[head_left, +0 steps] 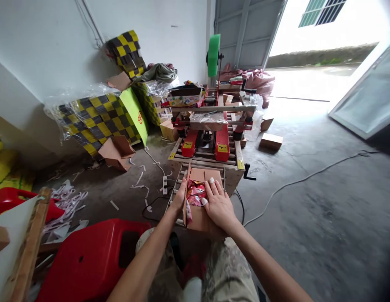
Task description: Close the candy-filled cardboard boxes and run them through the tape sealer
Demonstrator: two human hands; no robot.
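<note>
Cardboard, brown and plain: one open cardboard box (199,218) sits on the near end of a roller bed (177,185), right in front of the person's knees. Both hands are on it. The left hand (179,197) is closed on the box's left flap, which stands upright. The right hand (217,203) lies flat with its fingers spread and grips nothing, pressing the right flap down over the contents. Between the two hands show red and pink snack packets (195,193), too bunched together to count.

Just beyond the box, the roller bed runs into one carton-sealing machine (210,138) with two red guards side by side, each bearing a yellow label. One green roll (213,54) stands on a post behind it.

On the concrete floor to the left lie one white power strip (165,184) and many scattered white strips. Two loose cartons are down there too: an open one (117,152) on the left and a closed one (270,141) on the right, well apart. One red plastic stool (87,256) stands beside the person's left leg.
</note>
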